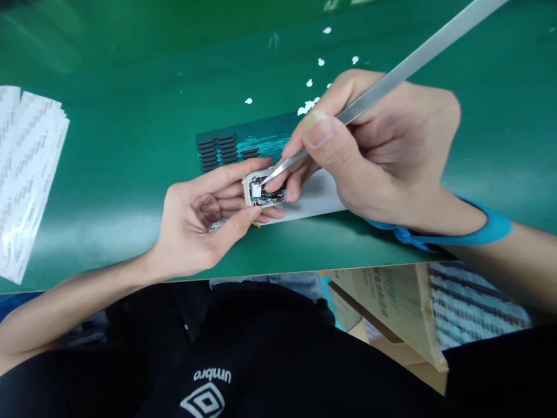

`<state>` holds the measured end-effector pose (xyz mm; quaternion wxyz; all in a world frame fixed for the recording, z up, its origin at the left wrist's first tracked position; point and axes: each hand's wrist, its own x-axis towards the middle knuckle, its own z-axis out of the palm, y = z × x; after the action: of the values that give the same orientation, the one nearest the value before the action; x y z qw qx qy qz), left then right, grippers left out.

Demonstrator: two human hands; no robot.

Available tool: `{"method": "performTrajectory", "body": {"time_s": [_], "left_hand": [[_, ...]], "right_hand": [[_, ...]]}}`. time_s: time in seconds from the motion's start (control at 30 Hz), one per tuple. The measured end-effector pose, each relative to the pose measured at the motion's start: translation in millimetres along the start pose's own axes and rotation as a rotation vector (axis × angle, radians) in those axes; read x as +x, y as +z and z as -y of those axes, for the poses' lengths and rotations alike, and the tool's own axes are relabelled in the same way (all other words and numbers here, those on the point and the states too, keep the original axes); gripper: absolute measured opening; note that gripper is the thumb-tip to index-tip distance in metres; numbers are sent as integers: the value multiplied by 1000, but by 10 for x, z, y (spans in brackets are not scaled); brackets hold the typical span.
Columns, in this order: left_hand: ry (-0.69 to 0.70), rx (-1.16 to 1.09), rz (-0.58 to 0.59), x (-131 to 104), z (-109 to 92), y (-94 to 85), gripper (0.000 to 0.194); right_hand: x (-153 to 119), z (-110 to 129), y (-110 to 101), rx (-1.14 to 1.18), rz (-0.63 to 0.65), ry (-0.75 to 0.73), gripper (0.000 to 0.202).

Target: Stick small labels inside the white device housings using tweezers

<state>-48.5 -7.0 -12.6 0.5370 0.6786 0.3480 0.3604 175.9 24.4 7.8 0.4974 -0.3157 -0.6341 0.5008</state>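
Note:
My left hand [204,215] holds a small white device housing [247,191] between thumb and fingers, its inside facing up. Circuit parts and a white square [256,190] show in it. Between the thumb and fingers of my right hand [369,145] is a pair of metal tweezers [391,78], slanting down to the left. Their tips reach into the housing close to the white square; whether they pinch anything is too small to tell. Right fingertips also rest at the housing's edge. Under both hands lies a sheet [261,139] with rows of dark strips [217,152].
White round tabbed pieces [309,106] lie scattered on the green table [130,133] beyond my right hand. At the left is a stack of printed white sheets [32,168]. A cardboard box [387,302] stands below the table's front edge, right of my body.

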Motion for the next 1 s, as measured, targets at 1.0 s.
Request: {"method": "performTrajectory", "body": {"time_s": [1.0], "left_hand": [[-42,-198,-162,98,-54,111,13]], "right_hand": [[-124,-80,-67,-410,136,-240,26]]}}
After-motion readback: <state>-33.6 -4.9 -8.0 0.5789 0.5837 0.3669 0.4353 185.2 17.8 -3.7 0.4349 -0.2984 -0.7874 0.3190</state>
